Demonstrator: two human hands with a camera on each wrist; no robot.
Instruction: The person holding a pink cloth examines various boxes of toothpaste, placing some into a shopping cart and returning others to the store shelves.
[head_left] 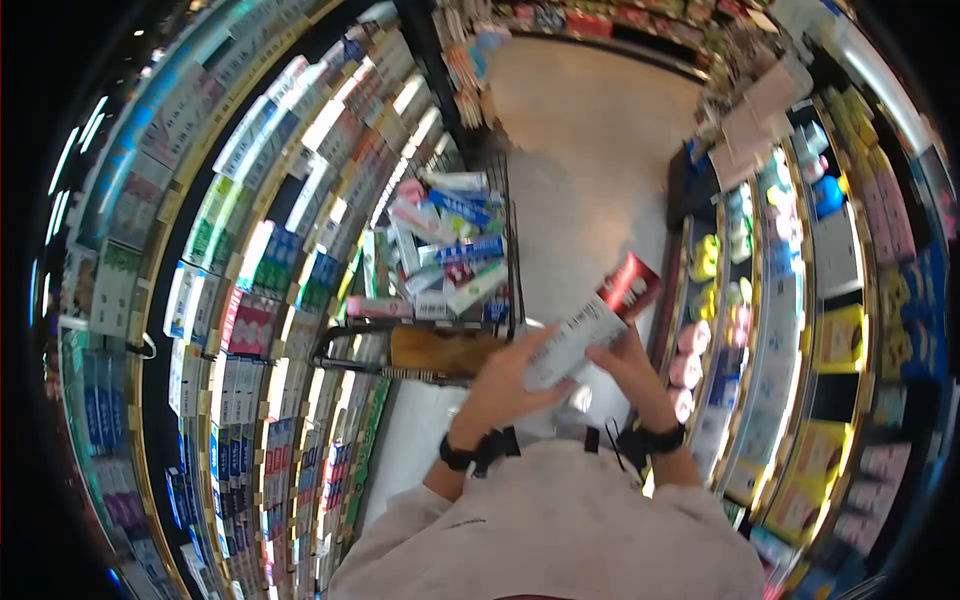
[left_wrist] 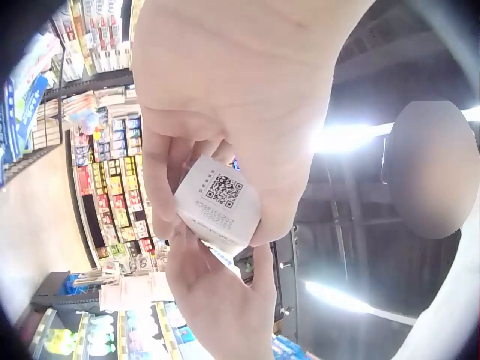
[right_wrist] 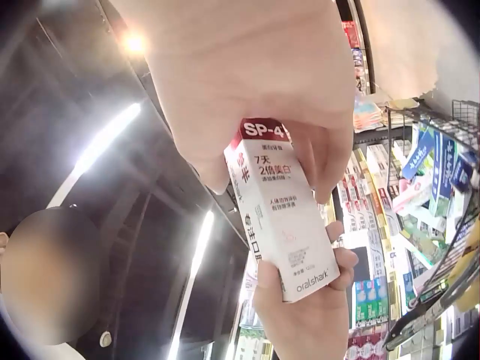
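A white box with a red end (head_left: 585, 335) is held up in front of the body by both hands. The left hand (head_left: 508, 385) grips its white lower end; the right hand (head_left: 640, 378) pinches it near the red part. In the left wrist view the box's end face (left_wrist: 219, 193) shows a QR code between the left fingers and thumb, with the right hand (left_wrist: 225, 304) below. In the right wrist view the box (right_wrist: 281, 217) shows "SP-4" on red under the right hand (right_wrist: 255, 82), while the left hand (right_wrist: 307, 319) holds its bottom.
A wire cart (head_left: 515, 260) full of boxed items stands at left ahead, its handle (head_left: 345, 350) towards the body. Stocked shelves (head_left: 240, 400) line the left side, and more shelves (head_left: 800, 400) the right. Between them the floor (head_left: 590, 190) runs forward.
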